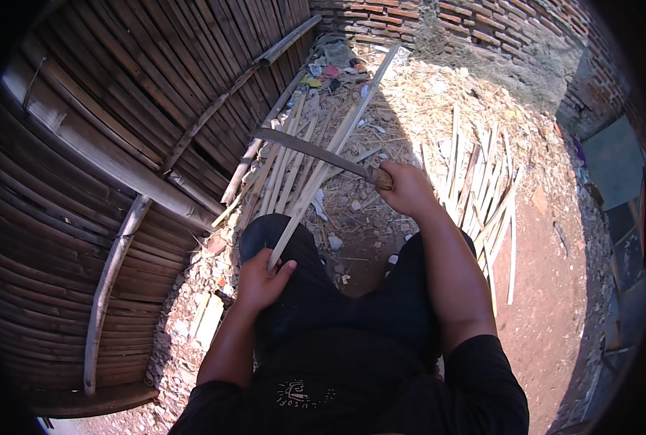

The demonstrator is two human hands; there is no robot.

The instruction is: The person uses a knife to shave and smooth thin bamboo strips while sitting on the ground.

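My left hand [260, 281] is closed round the near end of a long pale bamboo strip [335, 157], close to my left knee. The strip slants away from me toward the brick wall, over other strips on the ground. In my right hand [408, 190] is a machete [314, 150], gripped by its wooden handle. Its dark blade points left and crosses above the strip; I cannot tell whether the two touch.
More bamboo strips [288, 165] lie left of the held one. Another pile of split strips [491, 192] rests to my right. A slatted bamboo wall [120, 94] rises at left, and a brick wall [475, 32] stands at the back. Shavings and rubble cover the ground.
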